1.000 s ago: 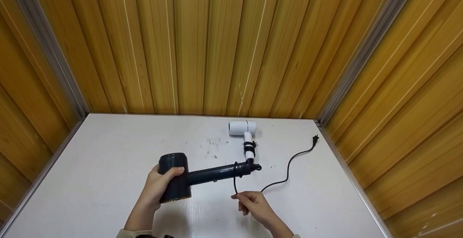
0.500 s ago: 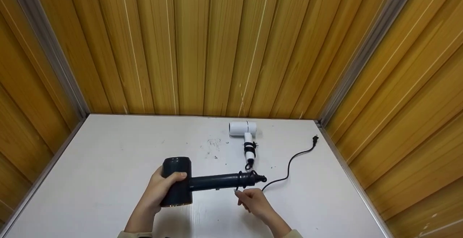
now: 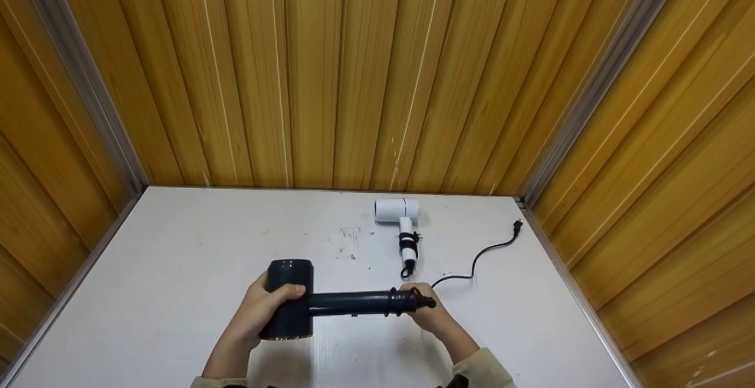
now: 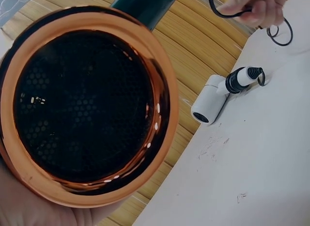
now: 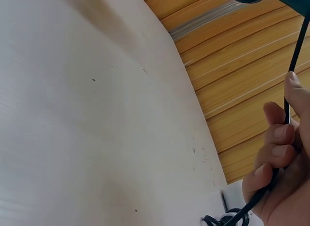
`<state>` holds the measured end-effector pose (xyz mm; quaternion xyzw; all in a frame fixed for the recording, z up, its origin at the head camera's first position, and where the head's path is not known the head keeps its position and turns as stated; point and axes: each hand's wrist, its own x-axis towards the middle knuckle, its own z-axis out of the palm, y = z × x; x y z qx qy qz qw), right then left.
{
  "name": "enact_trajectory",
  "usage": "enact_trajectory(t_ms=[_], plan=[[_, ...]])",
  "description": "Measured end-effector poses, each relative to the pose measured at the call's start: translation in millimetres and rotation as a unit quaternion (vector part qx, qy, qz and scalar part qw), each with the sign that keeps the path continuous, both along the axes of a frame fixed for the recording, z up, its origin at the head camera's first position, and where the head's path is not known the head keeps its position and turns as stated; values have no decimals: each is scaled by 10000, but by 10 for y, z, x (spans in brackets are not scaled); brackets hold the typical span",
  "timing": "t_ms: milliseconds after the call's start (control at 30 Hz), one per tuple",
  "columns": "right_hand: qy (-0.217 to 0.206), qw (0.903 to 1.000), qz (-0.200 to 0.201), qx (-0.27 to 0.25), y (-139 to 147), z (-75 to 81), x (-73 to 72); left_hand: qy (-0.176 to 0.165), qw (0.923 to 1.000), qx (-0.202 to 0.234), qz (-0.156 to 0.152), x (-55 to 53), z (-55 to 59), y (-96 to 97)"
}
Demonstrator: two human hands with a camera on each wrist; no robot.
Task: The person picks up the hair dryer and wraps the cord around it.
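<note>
The left hand (image 3: 255, 311) holds the dark hair dryer (image 3: 330, 303) over the counter (image 3: 194, 282), its fingers curled round the barrel. The right hand's (image 5: 290, 153) fingers pinch the cord (image 5: 296, 46), partly looped round the handle's end. The rigid, glossy body looks head-heavy and slippery, so the barrel seems the best hold; the cord appears supple.
</note>
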<state>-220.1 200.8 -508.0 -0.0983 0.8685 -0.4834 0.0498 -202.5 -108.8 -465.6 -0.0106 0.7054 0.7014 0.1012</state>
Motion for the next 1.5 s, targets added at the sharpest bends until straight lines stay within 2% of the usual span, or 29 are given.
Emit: enact_trajectory(t_ms=[167,267,500,667,767,1033,1400,1500], plan=[[-200,9967,369,-695,-9,300,48,-25,9999,-94,-115,-6,-34,-10],[-208,9971,496,-534,26,378,16,-37,9997,-180,-178,-9,-46,-9],[143,9958,902,0,65,527,-60,-41,9986,-514,-121,-22,-76,17],[123,9949,984,206,69,615,-84,-50,9978,-647,-95,-34,-105,26],[105,9939,1068,260,75,626,-105,-16,9972,-744,-104,-35,-112,31],[65,9928,1121,422,151,412,-250,82,9940,-1089,-11,-24,-95,55],[209,9902,1259,567,133,518,-152,4,9891,-1459,220,-16,-89,81],[310,9899,1224,649,110,540,-114,-9,9892,-1444,253,-20,-96,86]])
